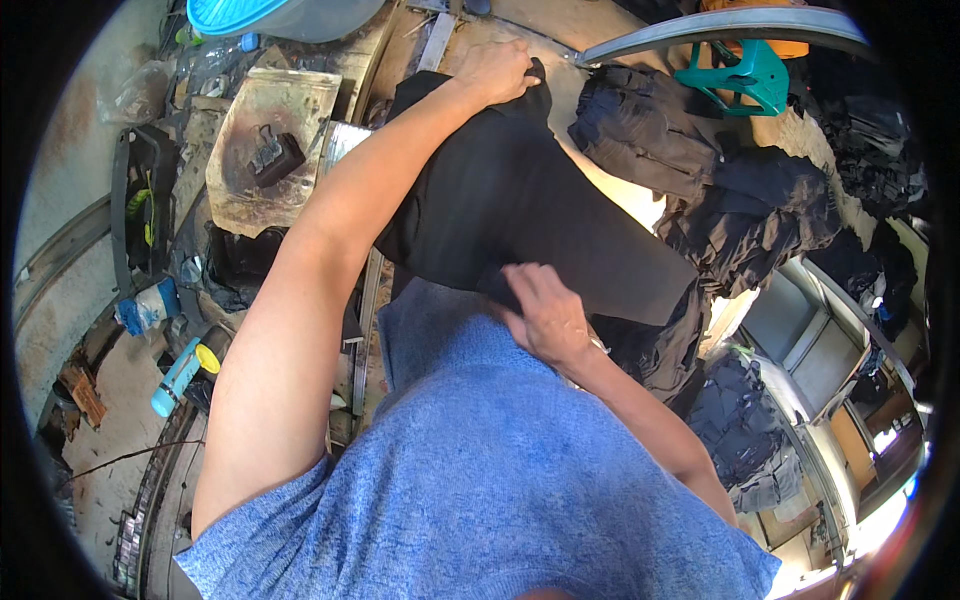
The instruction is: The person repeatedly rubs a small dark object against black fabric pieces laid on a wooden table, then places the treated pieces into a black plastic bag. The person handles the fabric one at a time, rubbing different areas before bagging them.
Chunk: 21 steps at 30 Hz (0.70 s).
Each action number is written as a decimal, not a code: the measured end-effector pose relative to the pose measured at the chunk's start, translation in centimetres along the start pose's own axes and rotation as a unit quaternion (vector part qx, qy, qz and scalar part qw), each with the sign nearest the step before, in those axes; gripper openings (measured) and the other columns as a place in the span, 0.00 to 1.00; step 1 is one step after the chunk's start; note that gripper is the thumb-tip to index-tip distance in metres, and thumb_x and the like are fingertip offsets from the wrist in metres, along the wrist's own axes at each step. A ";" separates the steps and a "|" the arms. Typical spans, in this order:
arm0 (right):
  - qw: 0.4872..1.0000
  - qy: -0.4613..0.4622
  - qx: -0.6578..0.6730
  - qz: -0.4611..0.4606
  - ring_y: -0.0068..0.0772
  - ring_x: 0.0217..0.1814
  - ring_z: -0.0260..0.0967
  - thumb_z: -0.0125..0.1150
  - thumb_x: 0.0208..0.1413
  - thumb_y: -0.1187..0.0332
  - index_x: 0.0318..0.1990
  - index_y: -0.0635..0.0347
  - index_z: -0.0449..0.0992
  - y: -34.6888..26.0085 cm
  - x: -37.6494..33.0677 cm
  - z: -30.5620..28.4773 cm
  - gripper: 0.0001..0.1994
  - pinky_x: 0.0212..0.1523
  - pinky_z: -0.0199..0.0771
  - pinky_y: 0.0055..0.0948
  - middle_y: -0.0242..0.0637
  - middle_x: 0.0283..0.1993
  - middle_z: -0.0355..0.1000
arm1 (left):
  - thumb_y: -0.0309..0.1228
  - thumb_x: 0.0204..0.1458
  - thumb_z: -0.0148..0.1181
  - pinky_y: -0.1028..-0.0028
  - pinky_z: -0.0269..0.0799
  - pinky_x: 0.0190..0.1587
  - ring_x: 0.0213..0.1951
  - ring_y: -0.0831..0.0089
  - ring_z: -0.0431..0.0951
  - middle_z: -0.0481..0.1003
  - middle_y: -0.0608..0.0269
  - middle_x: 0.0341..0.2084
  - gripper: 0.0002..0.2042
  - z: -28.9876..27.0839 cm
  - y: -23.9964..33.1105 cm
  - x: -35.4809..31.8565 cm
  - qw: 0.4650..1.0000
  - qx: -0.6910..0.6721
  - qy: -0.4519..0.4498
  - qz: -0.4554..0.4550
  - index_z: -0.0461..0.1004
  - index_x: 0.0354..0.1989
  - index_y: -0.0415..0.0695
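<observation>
A piece of black cloth (540, 210), perhaps a garment, is spread out in front of me from the upper middle toward the right. At its far edge, my left hand (497, 75) has its fingers curled closed on the fabric, with the arm stretched across the cloth's left side. Close to my body, my right hand (548, 312) is closed on the near edge, where a small fold of cloth shows by the fingertips. The right fingers are slightly blurred. The cloth's near edge lies against my blue shirt.
Crumpled dark garments (645, 130) lie to the far right, beside a green plastic stool (745, 78). A stained board (275, 150) with a small dark object stands left. Further left are a light-blue bottle (177, 378) and a clear tub with a blue lid (235, 12).
</observation>
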State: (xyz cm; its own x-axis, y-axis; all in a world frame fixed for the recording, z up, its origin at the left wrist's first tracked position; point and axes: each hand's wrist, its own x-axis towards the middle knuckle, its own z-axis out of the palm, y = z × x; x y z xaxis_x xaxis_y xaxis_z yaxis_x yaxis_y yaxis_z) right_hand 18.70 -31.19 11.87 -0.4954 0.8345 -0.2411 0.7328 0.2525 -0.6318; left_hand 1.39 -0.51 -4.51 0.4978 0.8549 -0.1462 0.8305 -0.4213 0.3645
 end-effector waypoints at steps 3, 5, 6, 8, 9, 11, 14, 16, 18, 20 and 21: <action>0.999 -0.027 0.019 -0.008 0.49 0.57 0.77 0.78 0.56 0.59 0.63 0.58 0.78 1.6 2.8 -4.0 0.29 0.52 0.86 0.45 0.42 0.55 0.77 | 0.51 0.66 0.68 0.50 0.84 0.52 0.50 0.49 0.88 0.82 0.56 0.48 0.21 -0.5 0.1 0.6 1.000 0.011 -0.007 0.007 0.90 0.44 0.43; 0.994 0.046 -0.029 0.097 0.52 0.56 0.78 0.77 0.59 0.57 0.61 0.60 0.78 3.9 7.7 -6.2 0.26 0.52 0.85 0.47 0.45 0.52 0.77 | 0.50 0.66 0.68 0.50 0.84 0.53 0.50 0.49 0.88 0.82 0.56 0.47 0.20 -0.6 0.2 0.6 0.999 0.016 -0.030 -0.001 0.90 0.43 0.43; 0.985 0.099 -0.054 0.127 0.54 0.56 0.78 0.75 0.62 0.57 0.60 0.60 0.77 4.8 9.5 -7.0 0.25 0.51 0.84 0.49 0.46 0.52 0.77 | 0.50 0.66 0.68 0.50 0.84 0.53 0.50 0.49 0.88 0.82 0.55 0.47 0.20 -0.6 0.2 0.6 1.000 0.011 -0.023 -0.002 0.90 0.43 0.43; 0.976 0.162 -0.096 0.105 0.54 0.56 0.77 0.74 0.64 0.57 0.61 0.62 0.77 4.2 10.0 -7.4 0.24 0.50 0.84 0.50 0.47 0.52 0.77 | 0.49 0.66 0.68 0.50 0.85 0.54 0.50 0.49 0.87 0.82 0.55 0.47 0.19 -0.6 0.3 0.4 0.999 0.006 -0.033 -0.017 0.90 0.43 0.43; 0.982 0.149 -0.076 0.092 0.54 0.55 0.77 0.74 0.64 0.57 0.62 0.62 0.76 3.5 9.4 -7.3 0.26 0.48 0.84 0.50 0.47 0.52 0.77 | 0.49 0.66 0.68 0.51 0.85 0.53 0.50 0.50 0.87 0.82 0.55 0.46 0.19 -0.5 0.3 0.4 0.999 0.006 -0.040 -0.007 0.90 0.42 0.43; 0.989 0.103 -0.074 0.078 0.53 0.55 0.77 0.75 0.62 0.57 0.64 0.63 0.76 2.1 7.2 -6.6 0.28 0.50 0.85 0.47 0.47 0.52 0.76 | 0.49 0.66 0.68 0.51 0.85 0.53 0.50 0.50 0.87 0.83 0.54 0.46 0.19 -0.5 0.3 0.3 0.999 0.013 -0.031 0.005 0.89 0.41 0.43; 0.999 -0.009 -0.020 0.033 0.52 0.56 0.77 0.76 0.61 0.57 0.63 0.62 0.76 1.6 5.1 -6.1 0.28 0.51 0.85 0.46 0.47 0.53 0.75 | 0.49 0.66 0.68 0.52 0.85 0.52 0.51 0.50 0.86 0.83 0.54 0.44 0.19 -0.6 0.2 0.5 0.999 0.019 -0.047 0.011 0.89 0.41 0.43; 0.999 0.026 -0.010 0.025 0.53 0.55 0.77 0.77 0.60 0.57 0.62 0.62 0.77 2.5 5.8 -6.3 0.28 0.52 0.85 0.46 0.47 0.52 0.76 | 0.50 0.66 0.68 0.51 0.85 0.52 0.50 0.49 0.87 0.83 0.53 0.46 0.19 -0.8 0.2 0.6 0.999 0.014 -0.041 0.002 0.89 0.42 0.44; 0.985 0.150 -0.015 0.081 0.55 0.54 0.78 0.79 0.59 0.59 0.61 0.61 0.78 3.3 7.5 -6.4 0.26 0.54 0.83 0.46 0.48 0.51 0.78 | 0.50 0.66 0.68 0.51 0.85 0.52 0.50 0.49 0.88 0.83 0.53 0.47 0.19 -0.8 0.3 0.4 0.998 -0.003 -0.060 -0.010 0.89 0.43 0.44; 0.973 0.176 -0.072 0.133 0.57 0.55 0.77 0.78 0.61 0.61 0.61 0.65 0.77 2.9 8.3 -6.3 0.26 0.54 0.82 0.48 0.50 0.53 0.78 | 0.50 0.66 0.68 0.50 0.85 0.52 0.50 0.48 0.88 0.83 0.52 0.48 0.19 -0.7 0.3 0.1 0.999 -0.008 -0.053 0.000 0.89 0.42 0.43; 0.976 0.156 -0.055 0.142 0.57 0.55 0.77 0.78 0.61 0.62 0.62 0.65 0.77 2.4 8.3 -6.3 0.26 0.54 0.82 0.47 0.49 0.54 0.78 | 0.49 0.66 0.67 0.50 0.85 0.52 0.50 0.48 0.88 0.83 0.51 0.48 0.19 -0.7 0.3 0.2 0.999 -0.012 -0.053 -0.002 0.89 0.42 0.43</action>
State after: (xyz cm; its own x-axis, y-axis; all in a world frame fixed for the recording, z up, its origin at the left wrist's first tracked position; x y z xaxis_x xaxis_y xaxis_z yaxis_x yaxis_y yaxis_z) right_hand 19.30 -20.55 13.01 -0.1121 0.9827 -0.1472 0.8743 0.0272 -0.4847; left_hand 1.54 -0.28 -3.74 0.5185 0.8197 -0.2434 0.8271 -0.4086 0.3859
